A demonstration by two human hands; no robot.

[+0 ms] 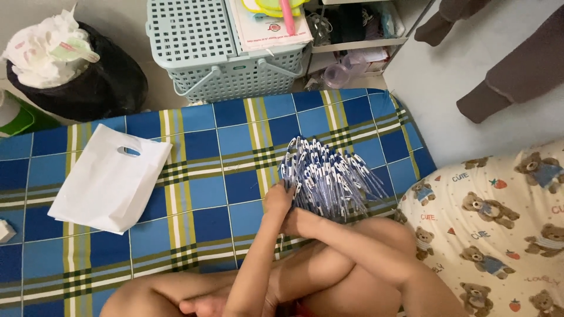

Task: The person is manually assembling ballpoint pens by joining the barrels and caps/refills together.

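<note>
Seen from above, a person sits on a blue plaid bed (pixel 194 152) with knees drawn up. The left hand (pixel 278 198) and right hand (pixel 294 222) close around a fanned bundle of blue pens (pixel 329 173). A flat white plastic bag (pixel 108 179) lies well apart to the left. A grey-green basket (pixel 226 50) stands beyond the bed, a teddy-bear pillow (pixel 493 229) to the right.

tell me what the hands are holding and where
Both hands, left hand and right hand, grip a big bundle of blue pens at its lower end; the pens fan out above.

white plastic bag (pixel 108 179) on checked blanket (pixel 235 170)
</note>
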